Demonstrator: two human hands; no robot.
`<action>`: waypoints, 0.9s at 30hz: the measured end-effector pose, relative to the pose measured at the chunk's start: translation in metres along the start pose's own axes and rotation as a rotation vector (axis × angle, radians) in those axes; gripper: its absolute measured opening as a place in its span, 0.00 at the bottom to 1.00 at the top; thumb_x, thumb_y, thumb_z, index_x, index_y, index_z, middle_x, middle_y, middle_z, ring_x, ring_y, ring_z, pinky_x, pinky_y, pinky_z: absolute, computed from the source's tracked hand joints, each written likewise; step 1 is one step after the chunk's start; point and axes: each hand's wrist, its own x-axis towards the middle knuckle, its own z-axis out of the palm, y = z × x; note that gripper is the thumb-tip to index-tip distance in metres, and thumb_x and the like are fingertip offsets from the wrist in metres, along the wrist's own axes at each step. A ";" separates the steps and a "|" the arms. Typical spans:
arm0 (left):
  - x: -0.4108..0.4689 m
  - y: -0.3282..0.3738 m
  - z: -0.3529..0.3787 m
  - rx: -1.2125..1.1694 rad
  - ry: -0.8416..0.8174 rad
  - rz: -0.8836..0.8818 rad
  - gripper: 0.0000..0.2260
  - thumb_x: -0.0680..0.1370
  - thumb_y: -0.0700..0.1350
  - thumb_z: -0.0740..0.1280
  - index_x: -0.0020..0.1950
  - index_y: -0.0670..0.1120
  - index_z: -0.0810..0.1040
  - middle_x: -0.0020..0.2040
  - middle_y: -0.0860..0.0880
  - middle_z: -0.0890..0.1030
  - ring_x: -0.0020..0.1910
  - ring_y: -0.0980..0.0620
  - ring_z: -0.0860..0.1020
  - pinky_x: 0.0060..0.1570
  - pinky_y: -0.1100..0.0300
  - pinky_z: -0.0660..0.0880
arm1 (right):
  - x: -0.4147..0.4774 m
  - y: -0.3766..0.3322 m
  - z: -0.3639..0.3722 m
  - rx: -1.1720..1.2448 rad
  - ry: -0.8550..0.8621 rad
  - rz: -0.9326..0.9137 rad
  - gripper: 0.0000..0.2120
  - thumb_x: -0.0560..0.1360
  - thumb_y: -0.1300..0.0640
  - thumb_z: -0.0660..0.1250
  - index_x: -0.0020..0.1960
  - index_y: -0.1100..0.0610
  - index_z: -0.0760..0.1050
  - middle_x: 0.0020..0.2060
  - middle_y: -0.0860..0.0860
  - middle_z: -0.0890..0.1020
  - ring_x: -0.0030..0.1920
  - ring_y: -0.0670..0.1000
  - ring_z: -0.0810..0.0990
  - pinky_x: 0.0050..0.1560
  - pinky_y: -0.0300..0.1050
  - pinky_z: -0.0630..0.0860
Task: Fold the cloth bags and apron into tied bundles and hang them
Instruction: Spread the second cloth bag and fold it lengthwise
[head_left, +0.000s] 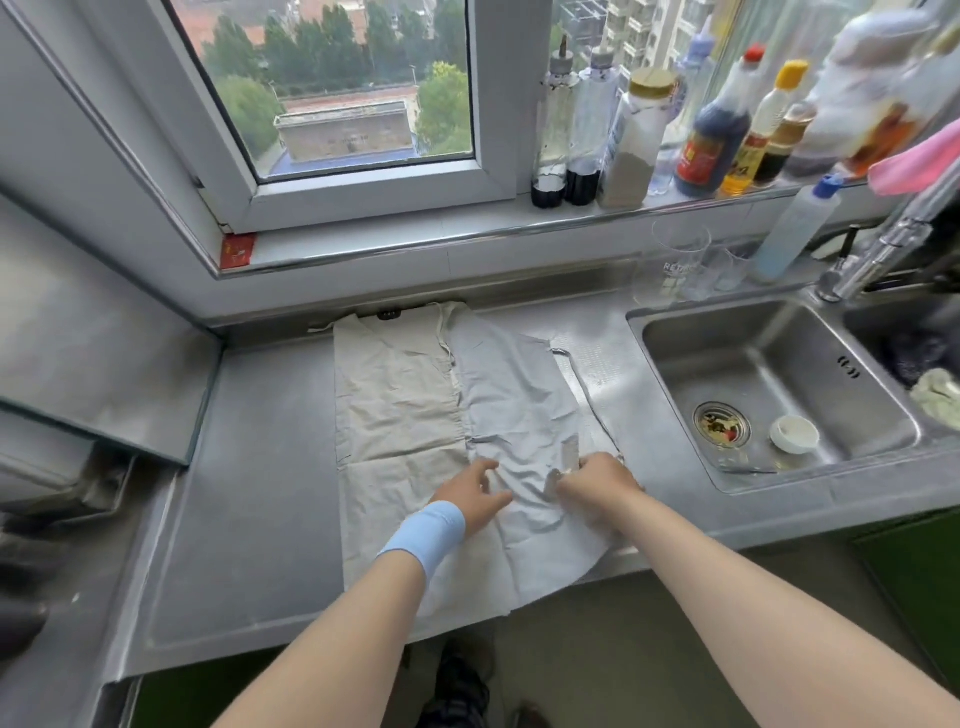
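**Pale cloths on grey steel**

A plain cream cloth (395, 395) lay beside a plain, pale grey-blue cloth (514, 395) on the dull silver-grey table (260, 519). A light blue wristband (426, 535) circled the left wrist. The sink (779, 358) was the same silver steel, with a small white cap (794, 434) in it. On the sill stood a dark brown bottle (714, 145) with a red label and a bottle with a yellow cap (763, 130). A clear squeeze bottle (797, 234) carried a blue cap. A pink cloth (919, 161) showed at the right edge. A red sticker (238, 250) marked the corner below the white window frame (363, 192). The cabinet front (914, 582) was green.
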 end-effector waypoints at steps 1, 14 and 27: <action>-0.005 0.003 -0.007 -0.154 -0.033 -0.019 0.24 0.77 0.53 0.67 0.72 0.54 0.66 0.69 0.47 0.71 0.66 0.48 0.72 0.62 0.58 0.67 | -0.003 -0.009 -0.003 0.092 -0.056 -0.055 0.12 0.67 0.47 0.67 0.45 0.55 0.78 0.42 0.50 0.82 0.44 0.53 0.81 0.45 0.44 0.76; -0.047 -0.051 -0.101 -0.828 -0.235 -0.244 0.28 0.69 0.66 0.70 0.63 0.53 0.77 0.59 0.44 0.81 0.52 0.41 0.82 0.47 0.47 0.80 | -0.042 -0.125 0.062 0.041 -0.504 -0.594 0.11 0.69 0.41 0.67 0.44 0.44 0.85 0.59 0.38 0.78 0.59 0.45 0.77 0.62 0.44 0.74; -0.030 -0.120 -0.093 0.267 0.196 -0.411 0.08 0.75 0.45 0.64 0.53 0.45 0.76 0.55 0.46 0.80 0.54 0.43 0.79 0.52 0.54 0.77 | 0.006 -0.111 0.103 -0.390 -0.179 -0.529 0.18 0.74 0.57 0.61 0.60 0.48 0.79 0.64 0.47 0.78 0.65 0.51 0.75 0.65 0.46 0.71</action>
